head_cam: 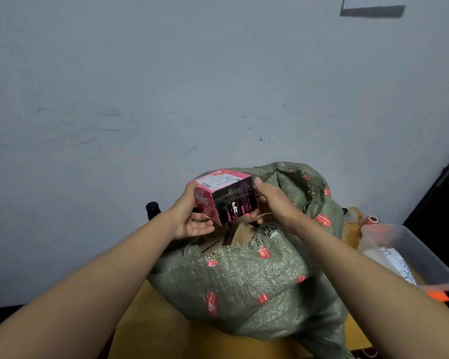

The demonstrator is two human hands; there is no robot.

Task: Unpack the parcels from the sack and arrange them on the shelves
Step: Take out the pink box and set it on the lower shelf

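Parcel: a small pink and black cardboard box point(224, 196) with a white shipping label on its top face, held tilted in the air just above the mouth of the sack.
Left hand: the left hand point(189, 216) holds the box's left pink side, thumb up along that side, fingers curled beneath the lower corner.
Right hand: the right hand point(268, 203) grips the box's right black side, thumb near the top edge, fingers wrapped under and behind.
Hands together: both hands are clamped on the same box, one at each side, bare forearms reaching in from the bottom corners of the view.
Sack: a large green woven plastic sack point(244, 281) with small red printed marks, standing on the worktop, its frayed mouth open towards the viewer.
Inside the sack: brown cardboard parcels point(240, 233) show in the opening, directly below the held box.
Worktop: a yellow-brown wooden worktop point(153, 327) carries the sack.
Right side: a clear plastic tub point(423, 257) with orange trim stands beside the sack, white papers inside; a small red and white roll point(371, 220) lies just behind it.
Background: a pale grey scuffed wall point(166, 86) fills the upper view; a small black object point(153, 209) stands against it left of the sack, partly hidden by the left forearm.
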